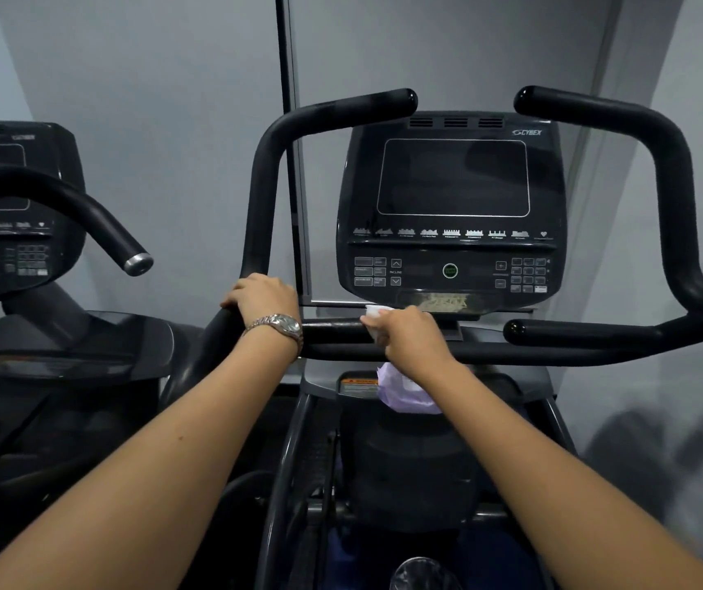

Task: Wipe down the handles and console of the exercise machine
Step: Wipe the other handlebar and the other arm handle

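A white wipe (377, 310) is pinched in the curled fingers of the right grip (409, 338) and pressed onto the short crossbar (328, 330), just beneath the console (451, 206). To its left, the left handle (262, 185) is clasped at its bend by the left grip (262, 298), with a watch (285, 325) worn on that wrist. A purple bundle (400, 396) is seen under the right grip.
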`<state>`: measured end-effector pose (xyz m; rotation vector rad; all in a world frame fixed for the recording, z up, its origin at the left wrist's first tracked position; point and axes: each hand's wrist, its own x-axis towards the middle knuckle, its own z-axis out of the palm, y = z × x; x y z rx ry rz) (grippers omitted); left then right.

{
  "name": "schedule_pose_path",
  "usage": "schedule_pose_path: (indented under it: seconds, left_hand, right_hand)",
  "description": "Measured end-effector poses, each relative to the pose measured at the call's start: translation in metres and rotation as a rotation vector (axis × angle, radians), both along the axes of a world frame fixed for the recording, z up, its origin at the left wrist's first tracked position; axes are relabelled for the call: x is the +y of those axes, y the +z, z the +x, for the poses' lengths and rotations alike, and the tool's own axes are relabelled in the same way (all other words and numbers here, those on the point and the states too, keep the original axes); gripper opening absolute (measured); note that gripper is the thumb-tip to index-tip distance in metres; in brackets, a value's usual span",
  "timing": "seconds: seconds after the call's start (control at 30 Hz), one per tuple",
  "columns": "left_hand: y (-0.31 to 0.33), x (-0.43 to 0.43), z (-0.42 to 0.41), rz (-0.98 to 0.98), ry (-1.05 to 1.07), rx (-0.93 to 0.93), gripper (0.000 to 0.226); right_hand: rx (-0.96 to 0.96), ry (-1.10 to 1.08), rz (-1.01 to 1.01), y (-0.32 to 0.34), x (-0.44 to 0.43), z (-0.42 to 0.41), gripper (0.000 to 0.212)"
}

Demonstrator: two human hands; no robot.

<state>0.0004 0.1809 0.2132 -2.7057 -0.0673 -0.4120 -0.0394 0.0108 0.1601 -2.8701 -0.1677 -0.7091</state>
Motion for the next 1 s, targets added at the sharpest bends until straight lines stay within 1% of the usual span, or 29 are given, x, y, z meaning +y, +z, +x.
schedule_pose_path:
  seconds: [0.1,0.2,0.27,0.33,0.4,0.47,0.53,0.63,0.73,0.8,0.9,1.0]
  left_hand:
    - [0.000,-0.002,0.001,-0.028,-0.001,0.002,0.036]
    - [-0.001,-0.002,0.002,-0.034,0.005,-0.004,0.036]
    - [0.000,-0.003,0.003,-0.039,-0.002,-0.004,0.036]
    - [0.000,-0.001,0.002,-0.049,-0.015,-0.007,0.035]
    - [-0.001,0.001,0.001,-0.051,-0.032,-0.011,0.036]
    - [0.000,0.005,0.001,-0.045,-0.056,-0.014,0.036]
    - [0.002,0.008,0.001,-0.055,-0.086,-0.014,0.036]
    - [0.006,0.013,0.003,-0.114,-0.135,-0.006,0.033]
    - [0.010,0.019,0.004,-0.167,-0.179,-0.008,0.031]
    - [0.011,0.021,0.005,-0.180,-0.189,-0.016,0.029]
    - [0.009,0.021,0.006,-0.185,-0.195,-0.023,0.029]
    - [0.006,0.019,0.007,-0.173,-0.190,-0.023,0.028]
  right_hand:
    - [0.031,0.074,-0.034,0.001,0.034,0.012,0.025]
    - [0.008,0.122,-0.065,-0.001,0.048,0.017,0.026]
    - [0.012,0.117,-0.037,-0.002,0.035,0.014,0.026]
    - [0.036,0.049,0.005,-0.004,0.013,0.010,0.033]
    - [0.032,-0.035,0.045,-0.005,-0.007,0.004,0.046]
    - [0.013,-0.071,0.038,-0.005,-0.008,0.003,0.051]
    - [0.011,-0.042,0.023,-0.003,0.012,0.008,0.046]
    - [0.023,0.041,-0.002,-0.002,0.058,0.025,0.029]
    - [0.028,0.086,0.007,0.000,0.094,0.034,0.025]
    - [0.027,0.083,-0.016,0.001,0.099,0.034,0.021]
    - [0.008,0.094,-0.055,-0.001,0.082,0.033,0.023]
    - [-0.014,0.066,-0.052,-0.006,0.064,0.030,0.025]
